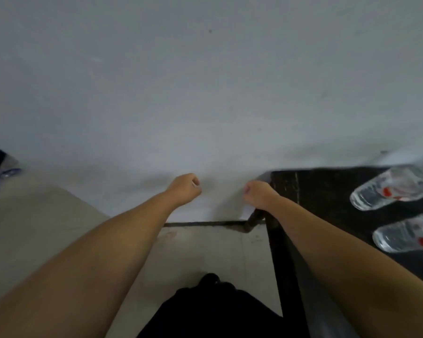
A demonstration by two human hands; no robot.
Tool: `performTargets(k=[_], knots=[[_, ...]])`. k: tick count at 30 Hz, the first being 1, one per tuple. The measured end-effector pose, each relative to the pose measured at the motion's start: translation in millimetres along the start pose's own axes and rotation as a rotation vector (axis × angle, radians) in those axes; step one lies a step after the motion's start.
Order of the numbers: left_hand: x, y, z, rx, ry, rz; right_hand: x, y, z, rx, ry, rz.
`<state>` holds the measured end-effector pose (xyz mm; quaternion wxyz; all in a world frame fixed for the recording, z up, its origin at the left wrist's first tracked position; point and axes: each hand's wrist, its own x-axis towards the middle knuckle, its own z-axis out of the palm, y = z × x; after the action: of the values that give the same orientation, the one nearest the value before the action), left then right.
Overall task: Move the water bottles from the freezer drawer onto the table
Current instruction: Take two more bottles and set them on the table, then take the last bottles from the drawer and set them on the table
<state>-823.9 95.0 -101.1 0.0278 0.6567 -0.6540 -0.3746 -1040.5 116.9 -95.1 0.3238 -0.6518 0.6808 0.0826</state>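
Both fists, left hand (pixel 185 187) and right hand (pixel 258 192), are curled on nothing at frame centre, while two water bottles (pixel 391 189) lie on the dark table (pixel 327 191) at right, nearer the right hand; no freezer drawer shows.

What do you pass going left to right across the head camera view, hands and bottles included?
Blurred blue and white item at the left edge → left hand → right hand → dark table → two water bottles lying on the table, far one, near one.
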Motion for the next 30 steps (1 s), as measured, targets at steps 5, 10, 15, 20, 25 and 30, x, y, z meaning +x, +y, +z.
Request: performTargets(k=[5,10,15,20,25,30], knots=[[-39.0,-38.5,5.2,-0.061,0.097,-0.174,18.7,-26.8,16.2,-0.127,-0.098,-0.113],[-97.3,-74.6,31.9,-0.205,0.198,-0.358,20.5,-60.4,48.3,-0.258,-0.156,-0.279],[-158.7,-104.7,46.6,-0.322,0.297,-0.538,0.3,-105.9,79.0,-0.376,-0.229,-0.453],[-226.5,-140.8,63.1,-0.376,0.377,-0.669,-30.9,-155.6,117.3,-0.484,-0.265,-0.607],[-313.3,-180.3,80.1,-0.431,0.47,-0.769,-82.3,-215.9,174.7,-0.61,-0.338,-0.754],[-411.3,-226.3,106.6,-0.503,0.545,-0.897,-154.3,-268.2,238.9,-0.715,-0.354,-0.885]])
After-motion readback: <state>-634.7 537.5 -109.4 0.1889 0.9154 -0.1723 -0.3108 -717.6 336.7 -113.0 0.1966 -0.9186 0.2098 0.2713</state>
